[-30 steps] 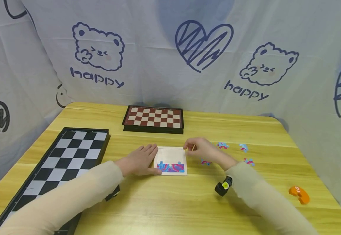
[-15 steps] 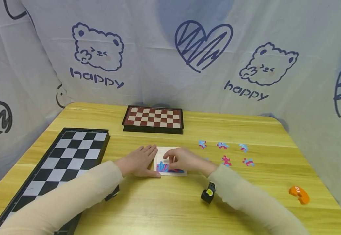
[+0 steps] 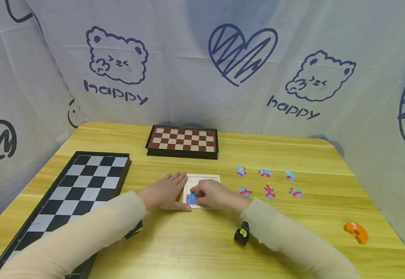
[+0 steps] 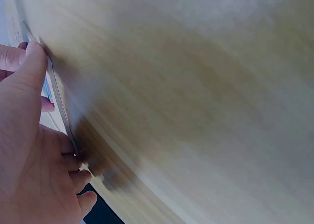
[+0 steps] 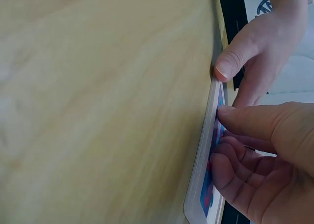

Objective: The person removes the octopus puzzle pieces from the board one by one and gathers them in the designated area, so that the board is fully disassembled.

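My left hand (image 3: 165, 192) rests on the left edge of a small white puzzle tray (image 3: 207, 176), its fingers extended. Blue, pink and purple jigsaw pieces (image 3: 191, 198) lie in the tray's near part; my right hand (image 3: 215, 193) covers some of them. In the right wrist view, the right thumb and bent fingers (image 5: 230, 172) touch the pieces, with a gap between thumb and fingers and no lifted piece visible. The left thumb (image 5: 238, 57) lies on the tray's near corner. Several loose jigsaw pieces (image 3: 269, 192) lie in two rows right of the tray.
A black-and-white checkered board (image 3: 97, 181) lies at the left, partly under the left forearm. Behind the tray stands a red-and-white checkered board (image 3: 182, 139). An orange curved piece (image 3: 357, 232) is at the right. Printed cloth hangs behind the wooden table (image 3: 293, 248).
My right hand has moved from the tray's right edge leftward and down onto the pieces inside it, uncovering the loose pieces at the right. The left hand stays put.
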A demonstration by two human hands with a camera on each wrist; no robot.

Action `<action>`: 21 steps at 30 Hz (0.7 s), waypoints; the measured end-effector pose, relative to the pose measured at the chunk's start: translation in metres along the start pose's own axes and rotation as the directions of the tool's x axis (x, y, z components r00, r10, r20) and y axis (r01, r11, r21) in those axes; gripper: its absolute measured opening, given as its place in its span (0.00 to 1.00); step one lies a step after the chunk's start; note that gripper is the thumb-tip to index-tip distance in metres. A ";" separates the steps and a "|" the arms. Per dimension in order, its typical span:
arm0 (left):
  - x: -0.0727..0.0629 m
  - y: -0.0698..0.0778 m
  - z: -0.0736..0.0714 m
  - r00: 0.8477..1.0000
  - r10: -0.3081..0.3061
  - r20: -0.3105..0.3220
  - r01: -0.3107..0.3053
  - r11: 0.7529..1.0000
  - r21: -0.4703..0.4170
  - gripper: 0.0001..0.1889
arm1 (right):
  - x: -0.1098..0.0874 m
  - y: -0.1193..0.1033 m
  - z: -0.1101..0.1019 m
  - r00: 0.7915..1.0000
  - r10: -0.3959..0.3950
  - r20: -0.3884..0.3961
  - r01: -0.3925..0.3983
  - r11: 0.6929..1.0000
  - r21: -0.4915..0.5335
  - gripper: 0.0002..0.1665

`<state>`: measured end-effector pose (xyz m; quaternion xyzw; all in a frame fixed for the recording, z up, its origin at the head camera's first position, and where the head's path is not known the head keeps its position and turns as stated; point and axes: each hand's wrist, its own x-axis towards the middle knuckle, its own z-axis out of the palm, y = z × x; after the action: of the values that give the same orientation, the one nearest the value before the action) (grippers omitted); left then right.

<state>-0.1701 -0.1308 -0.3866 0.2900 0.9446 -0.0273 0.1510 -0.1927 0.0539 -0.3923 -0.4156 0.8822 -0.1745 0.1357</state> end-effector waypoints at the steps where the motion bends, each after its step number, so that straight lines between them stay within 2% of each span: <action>1: 0.000 0.000 0.000 1.000 0.001 -0.002 -0.001 1.000 0.003 0.51 | 0.000 0.000 0.000 1.000 0.003 -0.003 -0.003 1.000 0.005 0.17; 5: 0.000 -0.001 0.001 1.000 0.007 -0.011 -0.007 1.000 0.008 0.51 | 0.001 0.000 0.001 0.999 0.024 -0.024 -0.023 0.998 0.053 0.16; 9: 0.000 -0.001 0.001 1.000 0.005 -0.011 -0.005 1.000 -0.002 0.51 | 0.001 0.002 0.002 0.998 0.060 -0.036 -0.054 0.988 0.145 0.13; 15: 0.000 -0.001 0.002 1.000 -0.006 -0.005 0.006 1.000 0.006 0.51 | 0.001 0.007 0.003 0.993 0.107 -0.046 -0.087 0.945 0.316 0.09; 21: 0.000 0.000 0.002 1.000 -0.003 -0.008 0.004 1.000 0.012 0.51 | 0.000 0.009 0.003 0.991 0.123 -0.052 -0.093 0.914 0.395 0.08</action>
<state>-0.1697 -0.1314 -0.3879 0.2894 0.9455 -0.0323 0.1455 -0.1979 0.0591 -0.3984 -0.3239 0.8555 -0.3552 0.1923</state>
